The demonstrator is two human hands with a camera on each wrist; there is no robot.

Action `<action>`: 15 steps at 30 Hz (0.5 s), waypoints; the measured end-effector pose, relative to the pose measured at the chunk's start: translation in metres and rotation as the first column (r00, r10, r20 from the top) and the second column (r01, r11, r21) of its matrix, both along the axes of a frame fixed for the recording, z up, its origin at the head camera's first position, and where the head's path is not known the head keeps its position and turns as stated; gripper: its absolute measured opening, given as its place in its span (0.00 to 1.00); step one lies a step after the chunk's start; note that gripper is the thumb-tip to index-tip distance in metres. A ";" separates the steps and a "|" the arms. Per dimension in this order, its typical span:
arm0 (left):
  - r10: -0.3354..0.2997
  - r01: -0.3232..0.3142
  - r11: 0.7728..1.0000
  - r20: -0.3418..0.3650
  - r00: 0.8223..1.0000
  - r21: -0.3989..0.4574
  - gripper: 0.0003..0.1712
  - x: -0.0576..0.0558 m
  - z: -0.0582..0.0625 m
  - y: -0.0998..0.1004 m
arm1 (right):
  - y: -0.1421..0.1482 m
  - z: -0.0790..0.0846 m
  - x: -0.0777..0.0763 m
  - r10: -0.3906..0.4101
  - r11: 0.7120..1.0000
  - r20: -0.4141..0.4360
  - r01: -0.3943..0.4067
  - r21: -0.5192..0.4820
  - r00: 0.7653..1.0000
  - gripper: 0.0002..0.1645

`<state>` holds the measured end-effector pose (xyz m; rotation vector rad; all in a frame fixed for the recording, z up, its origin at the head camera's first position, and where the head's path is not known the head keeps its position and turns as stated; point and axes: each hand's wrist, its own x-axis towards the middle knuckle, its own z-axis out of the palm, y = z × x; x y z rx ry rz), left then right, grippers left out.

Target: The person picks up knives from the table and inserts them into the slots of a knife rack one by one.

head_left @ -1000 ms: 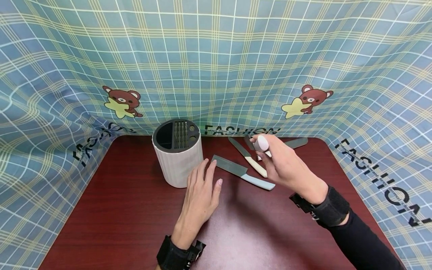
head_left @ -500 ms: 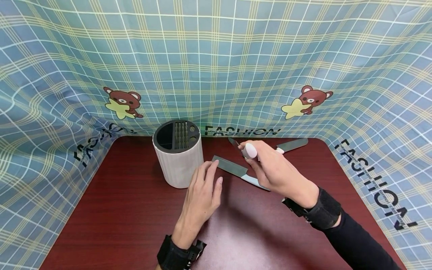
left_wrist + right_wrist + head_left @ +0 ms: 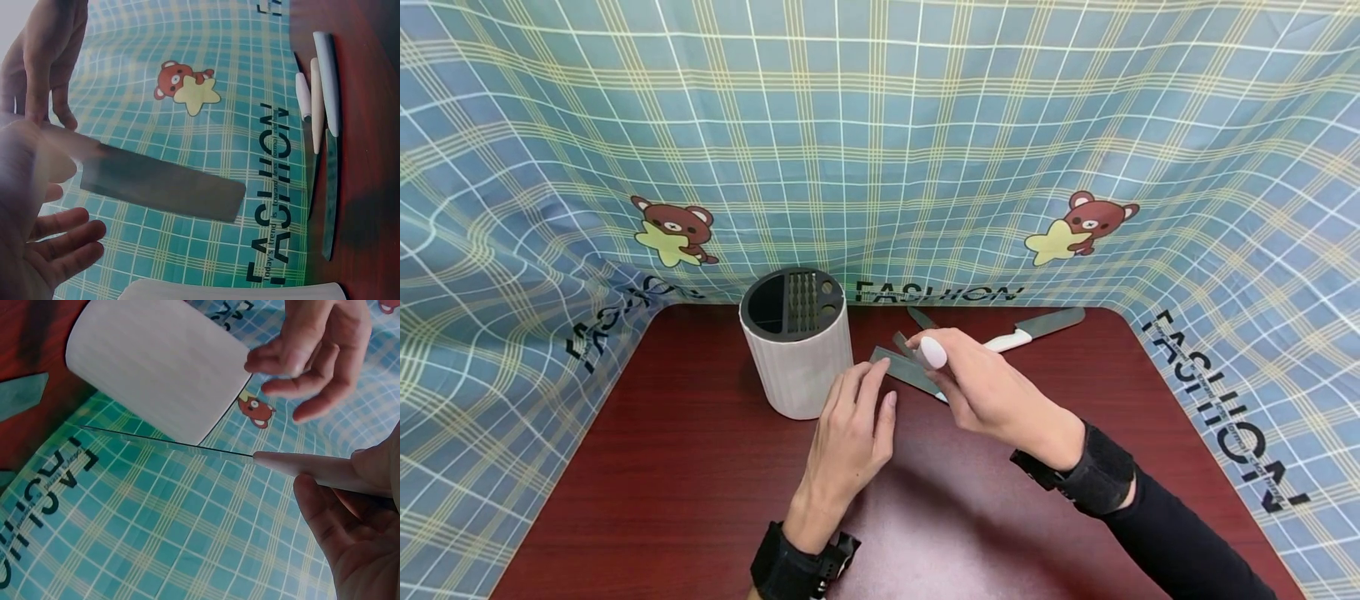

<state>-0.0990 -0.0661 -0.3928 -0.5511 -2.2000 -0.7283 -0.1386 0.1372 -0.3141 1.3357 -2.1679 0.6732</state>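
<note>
My right hand (image 3: 992, 383) grips a knife by its pale handle (image 3: 933, 352), butt end up. Its broad, square-ended blade (image 3: 162, 181) shows in full in the left wrist view. The right wrist view sees that blade edge-on, pointing toward the table side. Beside the white ribbed knife block (image 3: 797, 375), my left hand (image 3: 850, 425) is held with loosely bent fingers and nothing in them. The block's black top has slots and round holes, with no knives in it. Partly under the right hand in the head view lies a light-blue-handled knife (image 3: 328, 94).
On the dark red table (image 3: 662, 467), a white-handled knife (image 3: 1048, 322) lies at the back right. A cream-handled knife (image 3: 317, 106) lies between it and the blue-handled one. Plaid cloth (image 3: 880, 167) with bear prints encloses the table's back and sides.
My right hand has moved left with the knife, from over the back-right knives toward the block. The white-handled knife has come into fuller view. My left hand has barely moved.
</note>
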 end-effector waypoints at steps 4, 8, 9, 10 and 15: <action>-0.018 0.018 1.000 -0.069 0.997 0.008 0.22 0.000 0.003 0.002 | -0.005 -0.004 0.001 0.056 0.998 -0.017 -0.056 -0.016 0.998 0.16; -0.043 0.049 0.998 -0.150 0.988 0.038 0.23 0.000 0.005 0.004 | -0.010 -0.006 0.004 0.106 0.994 -0.018 -0.106 -0.024 0.994 0.16; -0.048 0.057 0.997 -0.173 0.984 0.047 0.22 0.000 0.006 0.005 | -0.011 -0.006 0.004 0.117 0.993 -0.016 -0.118 -0.024 0.993 0.17; -0.051 0.063 0.997 -0.196 0.979 0.054 0.22 -0.001 0.006 0.005 | -0.013 -0.006 0.005 0.128 0.991 -0.001 -0.128 -0.025 0.992 0.18; -0.062 0.089 0.993 -0.302 0.951 0.078 0.20 0.000 0.008 0.006 | -0.020 -0.006 0.009 0.157 0.987 0.042 -0.156 -0.023 0.987 0.17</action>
